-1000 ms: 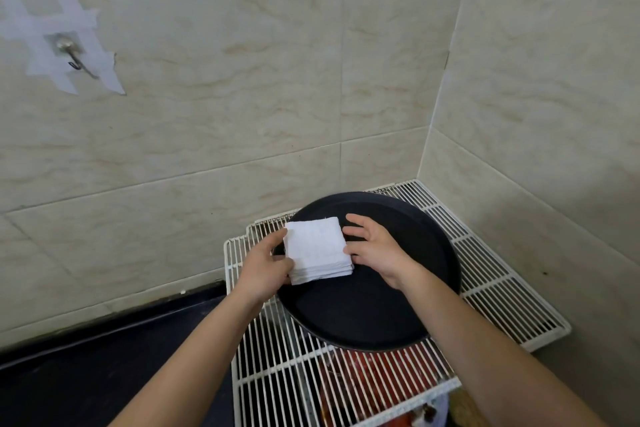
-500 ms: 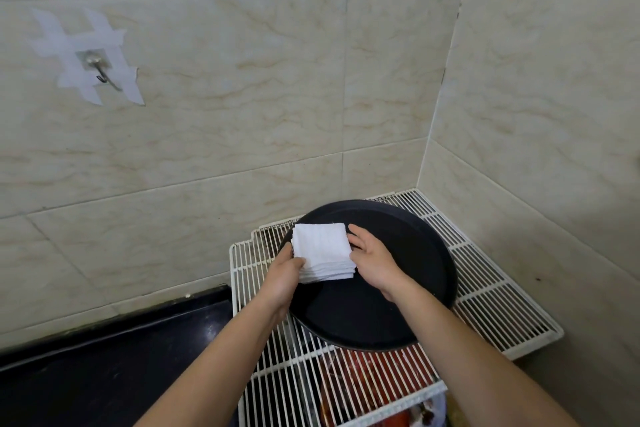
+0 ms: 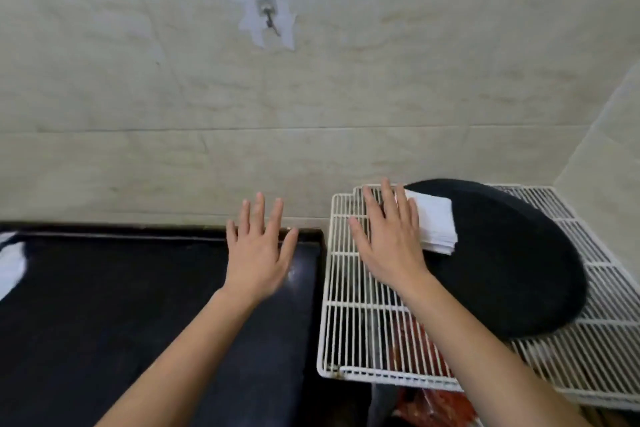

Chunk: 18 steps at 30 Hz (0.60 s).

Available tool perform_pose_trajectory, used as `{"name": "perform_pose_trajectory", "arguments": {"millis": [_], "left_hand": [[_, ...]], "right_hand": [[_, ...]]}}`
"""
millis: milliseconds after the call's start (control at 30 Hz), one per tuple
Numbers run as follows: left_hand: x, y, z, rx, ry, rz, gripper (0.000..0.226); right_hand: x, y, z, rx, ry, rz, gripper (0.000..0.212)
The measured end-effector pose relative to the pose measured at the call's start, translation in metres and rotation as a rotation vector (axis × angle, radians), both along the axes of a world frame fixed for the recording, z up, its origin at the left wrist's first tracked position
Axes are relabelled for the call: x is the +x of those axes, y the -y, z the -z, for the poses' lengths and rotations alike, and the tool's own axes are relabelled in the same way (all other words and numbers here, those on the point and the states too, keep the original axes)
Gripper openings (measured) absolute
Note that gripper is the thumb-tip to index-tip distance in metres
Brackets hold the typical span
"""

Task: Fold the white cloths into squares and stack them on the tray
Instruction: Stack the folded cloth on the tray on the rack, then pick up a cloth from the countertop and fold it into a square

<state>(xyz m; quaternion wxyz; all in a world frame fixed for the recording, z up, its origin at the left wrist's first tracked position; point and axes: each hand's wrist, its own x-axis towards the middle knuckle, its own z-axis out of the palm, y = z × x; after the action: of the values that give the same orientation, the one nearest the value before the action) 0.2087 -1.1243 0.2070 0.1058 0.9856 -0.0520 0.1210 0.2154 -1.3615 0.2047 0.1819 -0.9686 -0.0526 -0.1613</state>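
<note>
Black tray (image 3: 502, 270) on wire rack (image 3: 353, 288) holds 1 stack of folded white cloths (image 3: 436, 222) near its rim. The left hand (image 3: 258, 253) and right hand (image 3: 391, 239) are released, fingers spread.

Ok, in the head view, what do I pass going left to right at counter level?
White cloth at the frame edge → left hand → right hand → folded cloth stack → black tray.

Two bare forearms (image 3: 180, 350), bare left hand (image 3: 258, 253), bare right hand (image 3: 389, 243), slender fingers (image 3: 387, 199), outlines slightly blurred
</note>
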Motion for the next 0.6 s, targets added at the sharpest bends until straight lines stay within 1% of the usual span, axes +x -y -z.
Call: {"name": "perform_pose_trajectory", "arguments": {"millis": [67, 167, 267, 367, 533, 600], "left_hand": [[-0.019, -0.041, 0.005, 0.076, -0.028, -0.1, 0.074], [-0.047, -0.097, 0.009, 0.13, -0.074, -0.213, 0.075], [-0.087, -0.163, 0.008, 0.197, -0.04, -0.324, 0.073], [-0.13, -0.229, 0.006, 0.237, -0.028, -0.424, 0.071], [-0.225, -0.352, 0.005, 0.207, 0.034, -0.598, 0.071], [-0.278, -0.415, 0.01, 0.177, 0.043, -0.662, 0.07]], "right_hand": [[0.004, -0.042, 0.013, -0.065, 0.008, -0.109, 0.069], [0.001, -0.094, 0.026, -0.087, -0.015, -0.2, 0.076], [-0.012, -0.157, 0.031, -0.101, -0.05, -0.3, 0.081], [-0.032, -0.221, 0.028, -0.143, -0.03, -0.395, 0.081], [-0.078, -0.356, 0.017, -0.169, 0.046, -0.547, 0.077], [-0.111, -0.43, 0.02, -0.165, 0.054, -0.587, 0.077]]}}
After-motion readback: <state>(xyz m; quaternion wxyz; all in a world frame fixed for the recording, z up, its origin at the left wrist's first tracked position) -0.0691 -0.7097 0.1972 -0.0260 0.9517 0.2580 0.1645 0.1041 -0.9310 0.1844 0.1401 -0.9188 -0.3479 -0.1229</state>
